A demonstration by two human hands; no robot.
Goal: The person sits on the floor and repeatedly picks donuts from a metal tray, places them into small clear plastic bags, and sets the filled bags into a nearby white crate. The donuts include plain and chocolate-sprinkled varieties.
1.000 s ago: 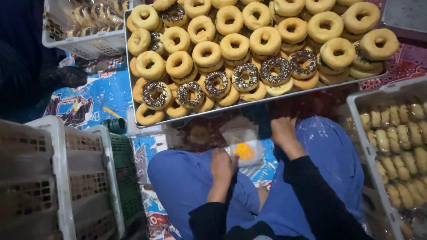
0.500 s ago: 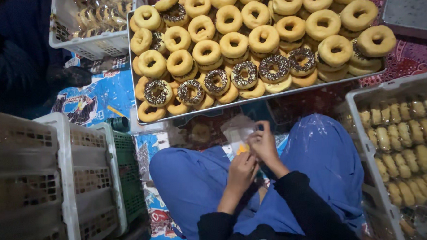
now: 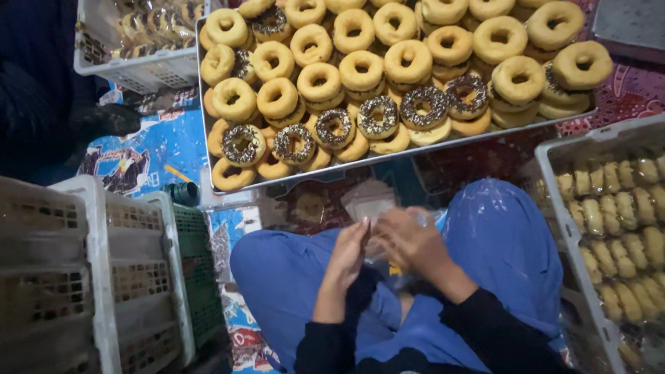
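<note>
Over my lap, my left hand (image 3: 347, 254) and my right hand (image 3: 410, 241) meet and pinch a clear plastic bag (image 3: 398, 266) with something yellow inside. My legs are in blue trousers (image 3: 496, 240). Just beyond my hands stands a large metal tray (image 3: 390, 157) piled with ring doughnuts: plain glazed ones (image 3: 408, 60) fill most of it, and a row with chocolate sprinkles (image 3: 378, 116) lies along the near edge. More clear bags (image 3: 368, 200) lie on the floor between the tray and my knees.
A white crate (image 3: 569, 223) at the right holds rows of wrapped pastries. Stacked white and green crates (image 3: 115, 283) stand at the left. Another white basket (image 3: 144, 64) of packed goods sits at the back left, beside a person in dark clothing (image 3: 27, 94). A patterned mat covers the floor.
My right hand came back from near the tray to my lap and joined the left hand. Both now hold the plastic bag close to my body.
</note>
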